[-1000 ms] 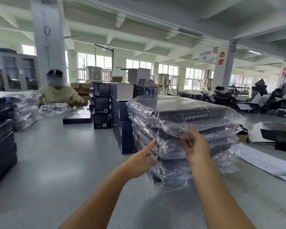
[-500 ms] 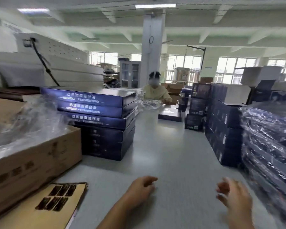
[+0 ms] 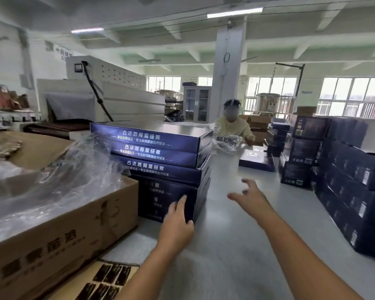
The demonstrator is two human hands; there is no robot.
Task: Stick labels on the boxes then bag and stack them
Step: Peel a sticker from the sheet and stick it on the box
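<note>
- On the grey table [image 3: 225, 245], a stack of flat dark-blue boxes [image 3: 160, 161] stands left of centre, the upper ones showing white printed text along their near edges.
- The left hand [image 3: 178, 221] reaches to the near right corner of the stack, fingers loosely spread and laid against the side of the lowest boxes; it grips nothing that I can see.
- The right hand [image 3: 249, 195] hangs above the bare table just right of the stack, fingers spread and curled, blurred, empty and apart from the boxes.
- Beside the stack on the left sits a large cardboard carton [image 3: 59, 230] with its top open, and clear plastic film [image 3: 69, 169] spills out of it, touching the stack's left end.
- At the bottom edge, in front of the carton, lies a tan sheet [image 3: 104, 282] carrying rows of dark labels; their print is too blurred to read.
- Along the right side, taller piles of dark-blue boxes [image 3: 351, 182] stand on the table, well apart from both hands.
- Farther along the table, another person in a pale top [image 3: 234, 128] handles a box in clear plastic, with a single flat box [image 3: 256, 159] lying just in front of them.
- Behind the stack stands a long white machine [image 3: 108, 96].
</note>
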